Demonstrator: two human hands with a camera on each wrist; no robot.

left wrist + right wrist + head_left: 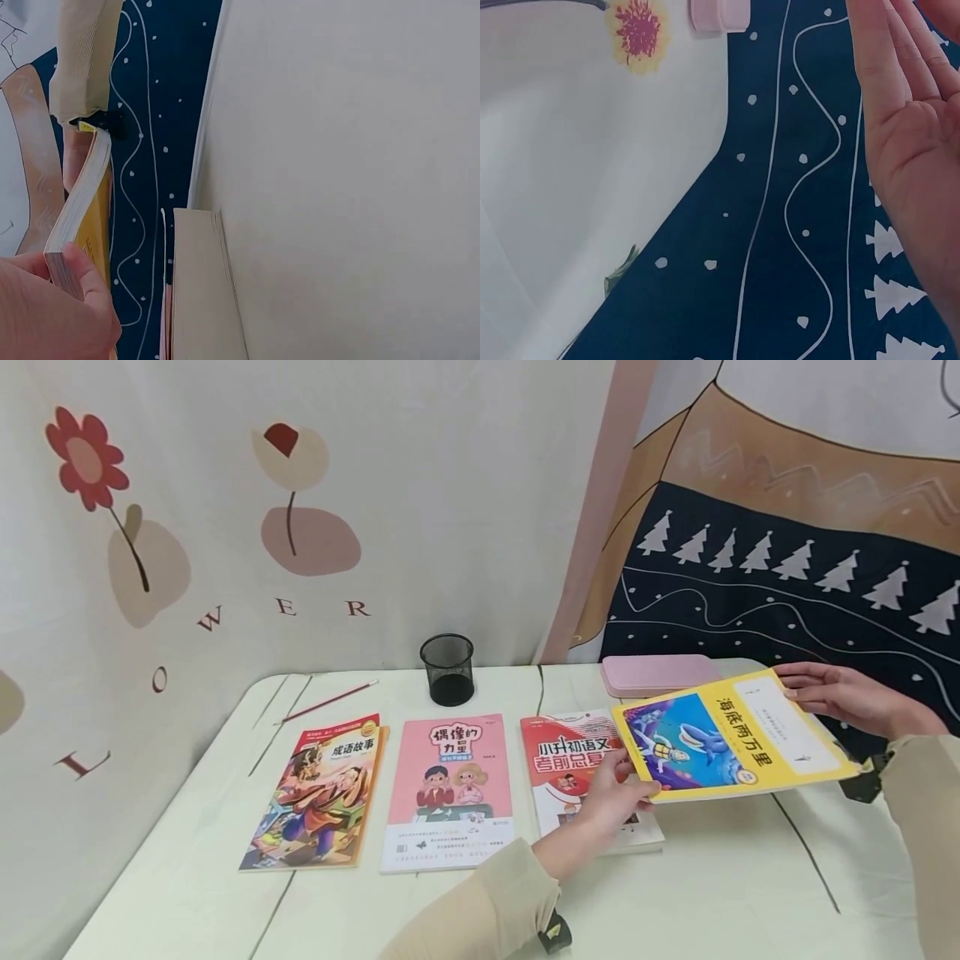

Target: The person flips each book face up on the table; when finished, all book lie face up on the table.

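Note:
A yellow paperback book (675, 747) with a blue undersea picture is held tilted above the right part of the table. My left hand (611, 802) pinches its lower left corner; in the left wrist view the thumb and fingers of that hand (64, 315) grip the book's page edges (79, 199). At the book's far right edge is my right hand (851, 693), fingers extended against it. The right wrist view shows this hand (919, 142) with straight fingers and the palm visible. A red and white book (558, 739) lies partly hidden behind my left hand and the yellow book.
A pink book (450, 802) and a colourful storybook (318, 802) lie in a row to the left. Behind them are a red pencil (330, 702) and a black mesh pen cup (447, 670). A pink case (660, 675) sits by the table's back edge, against the printed curtain (465, 510).

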